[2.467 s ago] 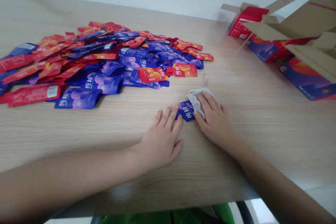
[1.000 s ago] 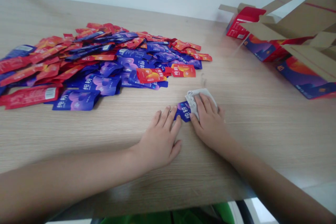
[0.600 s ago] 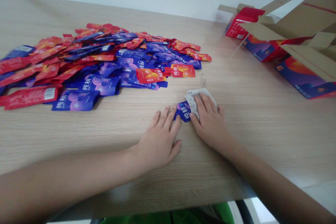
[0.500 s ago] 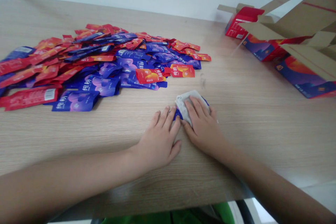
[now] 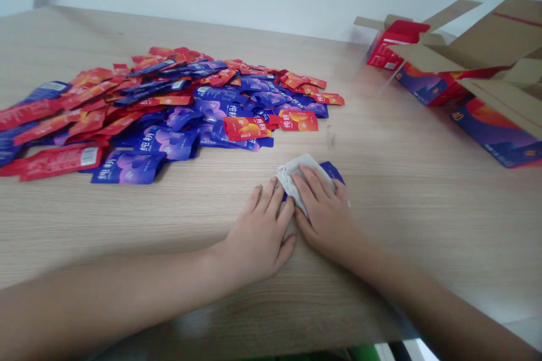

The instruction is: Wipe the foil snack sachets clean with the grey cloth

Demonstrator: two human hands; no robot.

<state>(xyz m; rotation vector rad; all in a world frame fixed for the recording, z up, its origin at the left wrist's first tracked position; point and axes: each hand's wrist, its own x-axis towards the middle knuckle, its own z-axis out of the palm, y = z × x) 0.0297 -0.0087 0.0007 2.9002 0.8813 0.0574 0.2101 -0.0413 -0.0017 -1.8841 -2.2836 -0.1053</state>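
The left hand (image 5: 262, 237) lies flat, fingers slightly parted, fingertips on a blue pouch (image 5: 332, 171) between the desk's (image 5: 393, 203) near and far edges. The right hand (image 5: 324, 214) covers a grey cloth (image 5: 293, 169) hiding most of it; any pinch is unclear. Left, a heap of pouches (image 5: 173, 118); right, opened cartons (image 5: 486, 131), the rearmost near the far edge.

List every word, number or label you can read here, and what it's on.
"40": the nearest open box.
"纯": the orange pouch at the pile's right front; its second character is uncertain.
Too small or blurred: remaining print on the boxes and piled pouches.
Blue pouch partly under the cloth: no readable text showing.
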